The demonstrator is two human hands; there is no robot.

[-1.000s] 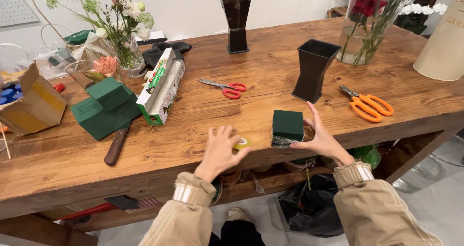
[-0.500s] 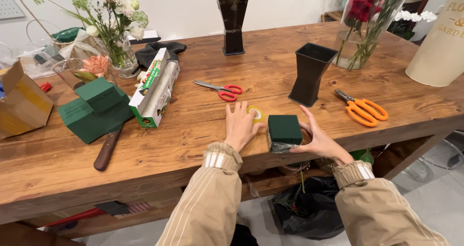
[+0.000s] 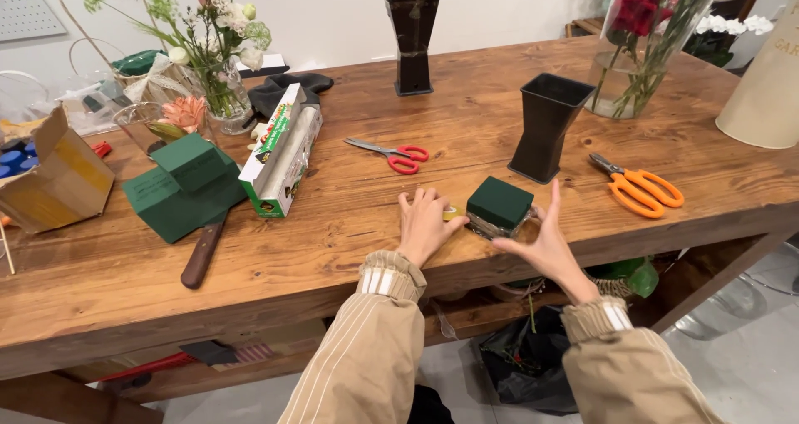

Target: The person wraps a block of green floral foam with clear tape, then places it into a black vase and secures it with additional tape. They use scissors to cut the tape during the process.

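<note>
Left hand [image 3: 424, 224] flat and open on wooden table [image 3: 349, 224], fingertips over a small yellow-green roll [image 3: 450, 213], seemingly steadying it. Right hand [image 3: 541, 241] spread open against green foam block [image 3: 499, 203] near the front edge, bracing its side.

**Tan striped sleeves, ribbed cuffs, bare hands**

Both arms are covered by long tan sleeves, on which thin white lengthwise stripes are seen. Each sleeve is closed by a ribbed knit cuff, banded in tan and white. The left hand [image 3: 424, 224], toward 12 o'clock from its cuff, and the right hand [image 3: 541, 242], toward 11 o'clock from its cuff, are left bare; no gloves are worn.
</note>
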